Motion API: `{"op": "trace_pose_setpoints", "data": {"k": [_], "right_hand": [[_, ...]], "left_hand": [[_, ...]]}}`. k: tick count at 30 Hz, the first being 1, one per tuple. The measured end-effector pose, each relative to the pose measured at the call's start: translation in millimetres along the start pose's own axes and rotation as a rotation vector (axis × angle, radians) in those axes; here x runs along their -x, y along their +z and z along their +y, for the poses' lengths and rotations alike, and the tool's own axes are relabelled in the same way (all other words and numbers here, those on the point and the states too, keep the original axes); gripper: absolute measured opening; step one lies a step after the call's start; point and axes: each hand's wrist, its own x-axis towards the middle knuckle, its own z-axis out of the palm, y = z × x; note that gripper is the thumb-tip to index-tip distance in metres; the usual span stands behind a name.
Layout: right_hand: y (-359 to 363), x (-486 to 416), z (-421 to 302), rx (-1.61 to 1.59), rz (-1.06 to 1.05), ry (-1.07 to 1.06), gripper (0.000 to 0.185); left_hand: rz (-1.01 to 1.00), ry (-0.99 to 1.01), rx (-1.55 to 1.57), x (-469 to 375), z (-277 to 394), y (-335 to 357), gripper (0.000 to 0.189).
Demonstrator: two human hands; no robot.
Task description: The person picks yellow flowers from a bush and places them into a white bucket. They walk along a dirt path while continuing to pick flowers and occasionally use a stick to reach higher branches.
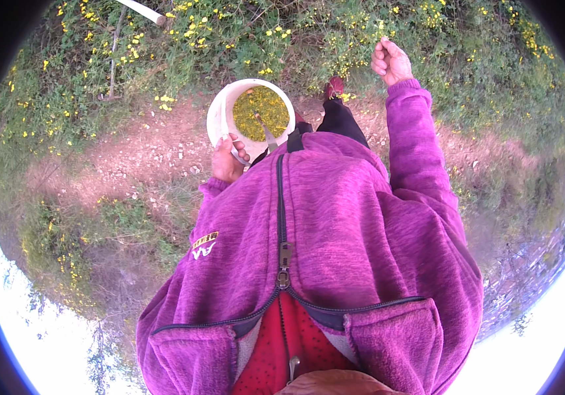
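A white plastic bucket [217, 113] is at my left side, with many small yellow flowers and green bits [261, 111] inside it. My left hand [230, 158] grips the white handle [237, 150] at the bucket's near left edge. A strap-like strip hangs across the bucket's near rim. My right hand [391, 61] is stretched forward to the right, its thumb and fingertips pinched together at a yellow flower [381, 27] among the plants. Whether the stem is still attached cannot be told.
Flowering bushes [188, 39] with yellow blooms stand ahead. A strip of reddish, stony soil [149, 143] runs across, with a dark red shoe [334, 88] at its far edge. A pale pole [141, 11] and a thin stick [114, 54] are at the upper left.
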Motion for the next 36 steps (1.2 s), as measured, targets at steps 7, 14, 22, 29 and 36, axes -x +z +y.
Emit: {"op": "trace_pose_setpoints", "data": {"k": [7,14,22,29,36], "right_hand": [[-16.4,23.3,44.9,-0.122,-0.127,0.007,0.022],[18.4,69.4,64.0,-0.216,-0.363,0.103,0.018],[142.7,83.7,159.7,0.201,-0.646,0.612,0.019],[150.8,87.6,182.8,0.581,-0.727,0.65,0.018],[152.1,93.1,187.6,0.767,-0.723,0.634,0.018]], "left_hand": [[0.029,0.03,-0.035,2.9,1.6,-18.4,0.018],[0.077,-0.001,-0.042,4.7,10.4,-15.2,0.013],[-0.218,0.027,-0.057,6.7,9.2,-11.1,0.017],[-0.373,0.097,0.009,9.2,0.2,-7.1,0.018],[-0.323,0.077,0.052,4.2,-4.8,-7.3,0.013]]}}
